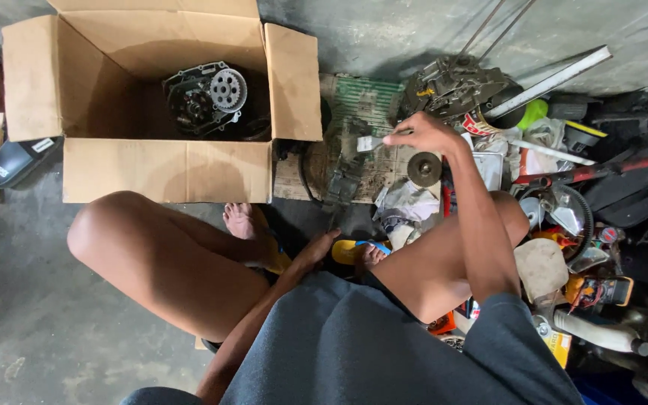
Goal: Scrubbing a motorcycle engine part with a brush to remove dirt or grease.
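Observation:
I squat on the floor with my knees apart. My right hand [423, 133] reaches forward and pinches a small brush [370, 142] with pale bristles over a dirty board [361, 161]. A round grey gear [424, 169] lies just below that hand. A greasy engine part [454, 88] sits right behind it. My left hand [316, 247] hangs low between my knees by my sandalled feet, fingers loose, holding nothing I can see.
An open cardboard box [166, 169] at the left holds a dark engine part with a toothed sprocket [228, 90]. A heap of motorcycle parts, plastic panels and tools [594, 195] crowds the right side. A long white strip [549, 81] leans at the back.

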